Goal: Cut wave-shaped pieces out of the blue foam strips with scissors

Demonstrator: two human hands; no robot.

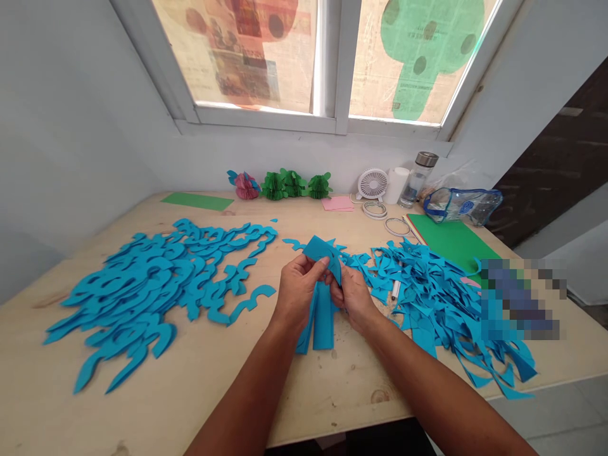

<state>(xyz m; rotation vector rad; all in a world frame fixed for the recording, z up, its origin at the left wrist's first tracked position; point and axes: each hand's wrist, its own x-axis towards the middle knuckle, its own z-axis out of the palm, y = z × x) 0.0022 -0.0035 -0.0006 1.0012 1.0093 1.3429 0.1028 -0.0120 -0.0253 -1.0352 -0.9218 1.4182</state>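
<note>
Head cam: L hand (300,285) is pinched closed, thumb on top, w/ a blue paper piece (315,248) held in it, up above the surface (361,386) near centre. R hand (356,297) has its fingers curled in at the R end of the same piece, which bends down there; fingertips partly hidden, so can't tell if it grips too. Below the hands, a couple of blue strips (323,320) lie on the surface, pointing twd the person.

Well to the L: big overlapping pile of wavy blue cut-outs (152,272). To the R: heap of blue scraps (422,288), w/ a white marker (396,290) at its near-L side. Behind that heap, green sheets (458,240).

Back of surface, L to R: green sheet (197,201), pink & green paper ornaments (291,183), pink paper (338,203), small white fan (373,183), 2 tape rolls (375,210), bottle (418,180), clear pouch (468,206) w/ blue trim.
</note>
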